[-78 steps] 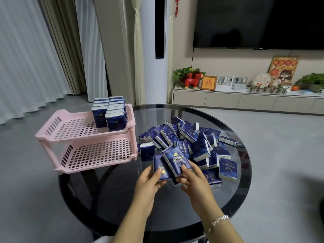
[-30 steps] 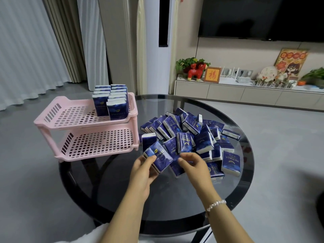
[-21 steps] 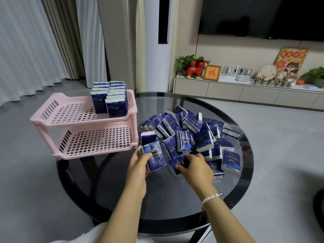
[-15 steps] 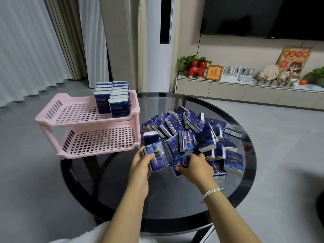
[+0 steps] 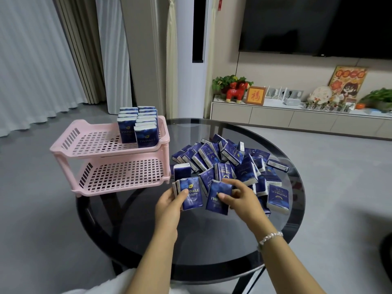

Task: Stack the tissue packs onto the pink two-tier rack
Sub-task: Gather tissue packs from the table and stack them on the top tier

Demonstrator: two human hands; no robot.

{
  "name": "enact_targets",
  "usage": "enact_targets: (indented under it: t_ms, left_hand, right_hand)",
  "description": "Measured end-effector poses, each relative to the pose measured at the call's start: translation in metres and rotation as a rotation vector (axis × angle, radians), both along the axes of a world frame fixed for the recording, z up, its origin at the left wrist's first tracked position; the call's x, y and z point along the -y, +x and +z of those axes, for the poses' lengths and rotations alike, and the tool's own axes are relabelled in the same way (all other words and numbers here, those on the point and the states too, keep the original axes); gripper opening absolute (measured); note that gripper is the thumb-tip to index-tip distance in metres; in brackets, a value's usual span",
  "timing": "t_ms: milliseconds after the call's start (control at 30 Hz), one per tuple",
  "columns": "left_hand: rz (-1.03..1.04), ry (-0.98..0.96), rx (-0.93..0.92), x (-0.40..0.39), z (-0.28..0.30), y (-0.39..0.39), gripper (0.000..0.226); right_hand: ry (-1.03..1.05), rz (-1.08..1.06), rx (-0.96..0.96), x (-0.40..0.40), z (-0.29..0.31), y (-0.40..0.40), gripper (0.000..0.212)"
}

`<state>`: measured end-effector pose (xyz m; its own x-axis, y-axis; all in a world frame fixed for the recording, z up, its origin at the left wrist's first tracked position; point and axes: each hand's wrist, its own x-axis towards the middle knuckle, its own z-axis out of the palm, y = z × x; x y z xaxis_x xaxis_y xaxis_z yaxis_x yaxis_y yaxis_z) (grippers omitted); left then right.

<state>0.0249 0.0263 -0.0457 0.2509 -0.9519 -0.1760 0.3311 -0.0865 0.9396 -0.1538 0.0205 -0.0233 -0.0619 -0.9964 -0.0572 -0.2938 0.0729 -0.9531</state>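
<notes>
Pink plastic, perforated and two tiers high, the rack (image 5: 110,158) stands at the left rim of the round dark glass table (image 5: 191,240), its outer legs at the very edge. On its upper tier we see two rows of upright dark blue tissue packs (image 5: 137,127) in the far right corner; how many stand behind the front ones we cannot tell. The lower tier shows only its grid.

Right of the rack a loose heap of dark blue tissue packs (image 5: 231,166) covers the table's middle, many half buried under others. Our left hand (image 5: 169,205) grips a small stack of blue packs (image 5: 188,195) just right of the rack's near corner, thumb across the front; the packs behind are mostly hidden. Our right hand (image 5: 239,198), a pearl bracelet (image 5: 270,237) at the wrist, pinches a single blue pack (image 5: 218,197) beside that stack. Bare glass lies near us.
</notes>
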Motion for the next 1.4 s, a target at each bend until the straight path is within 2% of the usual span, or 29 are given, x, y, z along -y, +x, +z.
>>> enact_targets:
  t_ms: [133, 267, 367, 500, 633, 700, 833, 933, 1000, 1100, 1233, 1300, 1400]
  left_hand:
    - [-0.084, -0.009, -0.008, -0.001, 0.0, -0.003, 0.02]
    - [-0.209, -0.006, 0.01, -0.001, -0.001, -0.005, 0.033]
    - [-0.237, -0.011, 0.034, -0.001, -0.002, -0.004, 0.03]
    - [-0.234, -0.028, -0.014, 0.001, -0.001, -0.004, 0.029]
    - [-0.284, -0.044, 0.003, 0.004, -0.002, -0.004, 0.07]
    - [-0.291, -0.027, 0.027, 0.006, -0.003, -0.006, 0.082]
    - [-0.298, -0.011, 0.058, 0.012, -0.007, -0.005, 0.071]
    - [-0.258, -0.004, 0.025, 0.015, -0.009, -0.005, 0.045]
    - [-0.224, 0.004, -0.006, 0.019, -0.011, -0.004, 0.034]
    - [-0.2, 0.009, -0.015, 0.023, -0.014, -0.003, 0.034]
    - [-0.187, 0.013, -0.03, 0.028, -0.018, -0.002, 0.028]
    - [-0.191, 0.017, -0.027, 0.029, -0.02, -0.001, 0.032]
    - [-0.192, 0.021, -0.032, 0.032, -0.022, -0.001, 0.035]
  right_hand:
    - [-0.087, 0.094, 0.119, -0.004, 0.016, -0.005, 0.035]
    - [-0.102, 0.182, 0.081, -0.002, 0.02, 0.001, 0.041]
    - [-0.102, 0.217, 0.023, 0.0, 0.017, 0.007, 0.043]
    - [-0.064, 0.276, 0.125, 0.004, 0.016, 0.013, 0.043]
    - [-0.074, 0.289, 0.109, 0.009, 0.016, 0.016, 0.043]
    - [-0.077, 0.29, 0.097, 0.012, 0.015, 0.016, 0.045]
    - [-0.018, 0.321, 0.138, 0.019, 0.009, 0.012, 0.041]
    - [0.005, 0.3, 0.125, 0.026, 0.009, 0.007, 0.037]
    - [-0.035, 0.216, 0.0, 0.032, 0.014, 0.004, 0.037]
    - [-0.143, 0.096, -0.397, 0.046, 0.024, -0.002, 0.037]
    - [-0.176, 0.209, -0.967, 0.073, 0.034, -0.011, 0.059]
    - [-0.126, 0.296, -1.086, 0.084, 0.035, -0.013, 0.072]
    - [-0.092, 0.344, -1.097, 0.095, 0.03, -0.014, 0.082]
